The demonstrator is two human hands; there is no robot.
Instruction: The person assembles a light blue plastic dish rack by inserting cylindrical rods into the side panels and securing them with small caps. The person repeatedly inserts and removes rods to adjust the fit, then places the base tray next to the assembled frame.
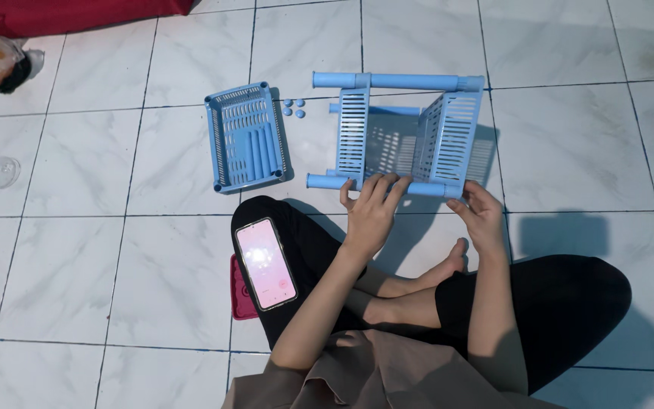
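I see a floor of white marbled tiles [77,250] with dark grout lines; the person sits cross-legged on it. The partly assembled blue plastic rack [410,136] lies on its side on the tiles directly ahead of the knees, its slotted panels joined by round tubes. The left hand [369,212] grips the near tube [327,182] at the left panel, fingers curled over it. The right hand [482,216] holds the same tube at its right end, fingers wrapped at the corner. A loose blue basket tray [246,138] lies flat just left of the rack, apart from it. Four small blue caps [294,107] lie between the tray and the rack. A phone [266,263] with a lit pink screen rests on the left knee. A red cushion [77,14] borders the top edge, and a clear dome-shaped lid [4,171] lies far left.
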